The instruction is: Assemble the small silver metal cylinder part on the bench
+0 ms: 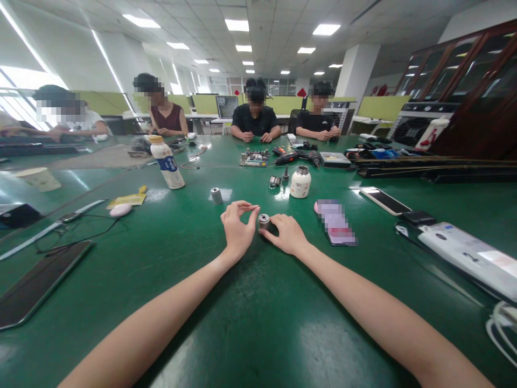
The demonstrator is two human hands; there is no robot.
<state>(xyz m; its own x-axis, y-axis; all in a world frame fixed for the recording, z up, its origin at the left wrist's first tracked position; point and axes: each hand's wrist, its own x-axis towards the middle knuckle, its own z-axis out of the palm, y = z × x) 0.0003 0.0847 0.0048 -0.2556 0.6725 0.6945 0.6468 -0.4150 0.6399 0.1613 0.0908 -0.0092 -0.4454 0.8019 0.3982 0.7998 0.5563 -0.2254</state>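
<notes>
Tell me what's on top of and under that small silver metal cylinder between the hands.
Atop the silver metal cylinder is a round face with dark spots. Its body hides whatever lies underneath.

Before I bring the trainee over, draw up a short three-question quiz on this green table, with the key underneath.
1. Which hand grips the nearer metal cylinder?

2. True or false: a second metal cylinder stands on the green table, apart from the first.

3. Which of these is nearest the gripped cylinder?
A) the blue-labelled bottle
B) the white jar
C) the circuit board

Key:
1. The right hand.
2. True.
3. B.
</notes>
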